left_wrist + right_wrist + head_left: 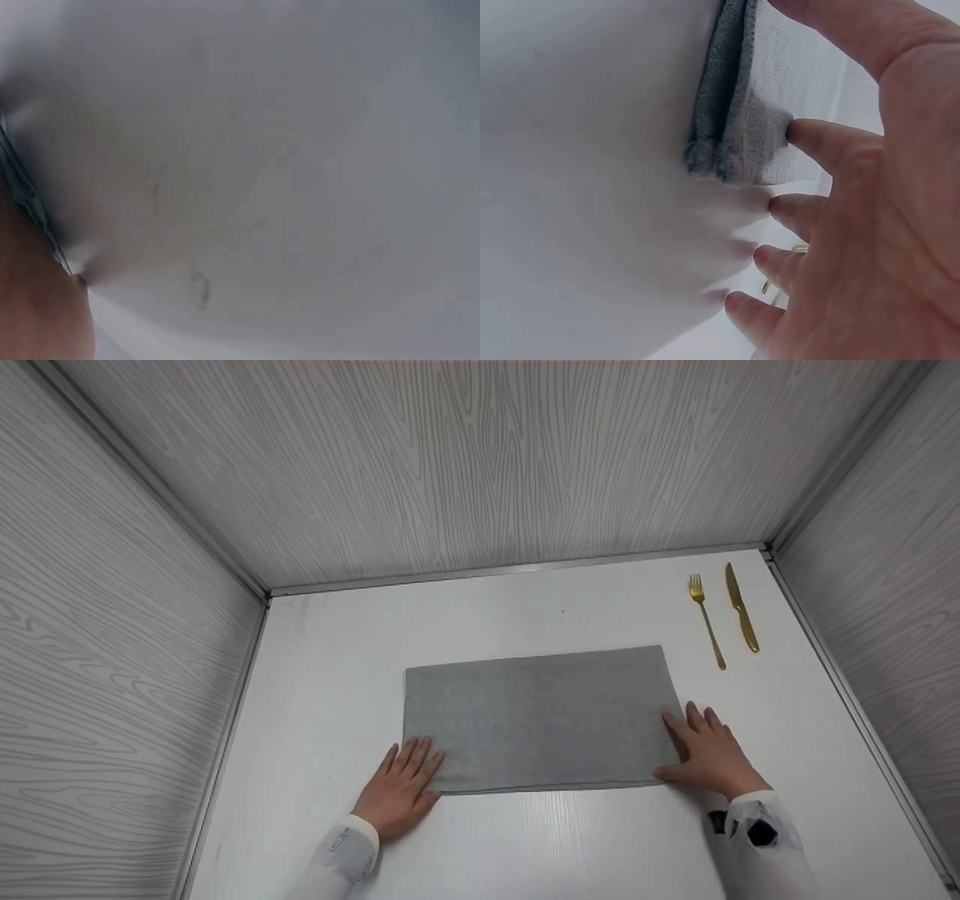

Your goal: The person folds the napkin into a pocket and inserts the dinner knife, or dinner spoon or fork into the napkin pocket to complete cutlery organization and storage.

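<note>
A grey cloth [540, 720], folded into a flat rectangle, lies on the white table. My left hand [401, 795] rests with straight fingers on its near left corner. At the near right corner is my right hand [709, 757], its thumb and index finger touching the cloth while the other fingers reach past the edge onto the table. In the right wrist view the folded layers of the cloth [765, 97] show thickly beside the spread fingers [832, 142]. Only a piece of the left hand [45, 300] and a sliver of cloth edge appear in the left wrist view.
A gold fork [707, 622] and a gold knife [741, 607] lie side by side at the table's far right. Wood-grain panels [480, 465] enclose the white table [322, 682] at the back and both sides.
</note>
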Motion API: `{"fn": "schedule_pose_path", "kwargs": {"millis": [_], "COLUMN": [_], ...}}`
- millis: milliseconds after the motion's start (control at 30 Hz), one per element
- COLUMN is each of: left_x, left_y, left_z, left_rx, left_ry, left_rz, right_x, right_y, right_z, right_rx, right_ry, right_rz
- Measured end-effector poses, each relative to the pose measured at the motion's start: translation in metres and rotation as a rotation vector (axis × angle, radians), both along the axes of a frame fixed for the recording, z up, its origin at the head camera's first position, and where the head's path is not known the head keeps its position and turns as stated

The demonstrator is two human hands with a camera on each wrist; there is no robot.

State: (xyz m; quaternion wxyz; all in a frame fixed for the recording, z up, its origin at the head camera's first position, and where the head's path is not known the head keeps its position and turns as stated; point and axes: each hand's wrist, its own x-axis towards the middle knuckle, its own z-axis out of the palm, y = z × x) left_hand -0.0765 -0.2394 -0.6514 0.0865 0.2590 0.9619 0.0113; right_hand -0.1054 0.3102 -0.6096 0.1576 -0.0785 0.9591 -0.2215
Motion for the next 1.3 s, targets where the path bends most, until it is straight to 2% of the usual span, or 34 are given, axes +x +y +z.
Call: {"fn": "schedule_pose_path", "kwargs": {"millis": [133, 200, 300, 400, 500, 600, 800, 967, 1067, 1133, 1233, 1300], "left_x": [-0.002, -0.003, -0.005, -0.012, -0.021, -0.026, -0.03, -0.036, -0.039, -0.038, -0.03, -0.022], "left_y": [0.0, 0.003, 0.016, 0.042, 0.076, 0.115, 0.189, 0.25, 0.286, 0.309, 0.339, 0.354], "left_z": [-0.003, 0.002, 0.019, 0.041, 0.055, 0.061, 0.06, 0.054, 0.05, 0.045, 0.039, 0.035], "left_rx": [-0.029, -0.036, -0.038, -0.023, -0.024, -0.046, -0.003, 0.066, 0.094, 0.084, 0.034, -0.004], "left_ry": [0.003, 0.001, -0.01, -0.015, 0.005, 0.039, 0.093, 0.049, 0.016, 0.021, 0.066, 0.139], "left_rz": [-0.005, 0.004, 0.033, 0.044, -0.021, -0.146, -0.341, -0.425, -0.446, -0.474, -0.53, -0.58], "right_x": [-0.008, -0.011, -0.02, -0.036, -0.057, -0.079, -0.118, -0.145, -0.154, -0.158, -0.162, -0.162], "right_y": [0.001, 0.001, 0.003, 0.004, 0.005, 0.005, 0.007, 0.008, 0.009, 0.009, 0.008, 0.007], "right_z": [0.0, 0.001, 0.006, 0.012, 0.015, 0.016, 0.014, 0.006, 0.002, -0.001, -0.004, -0.005], "right_rx": [0.007, 0.016, 0.026, 0.039, 0.048, 0.062, -0.002, -0.049, -0.061, -0.066, -0.101, -0.134], "right_ry": [-0.013, -0.014, 0.003, 0.031, 0.052, 0.058, 0.028, -0.034, -0.065, -0.066, -0.051, -0.044], "right_rz": [0.007, 0.017, 0.022, -0.002, -0.026, -0.042, -0.083, -0.05, -0.045, -0.057, -0.097, -0.128]}}
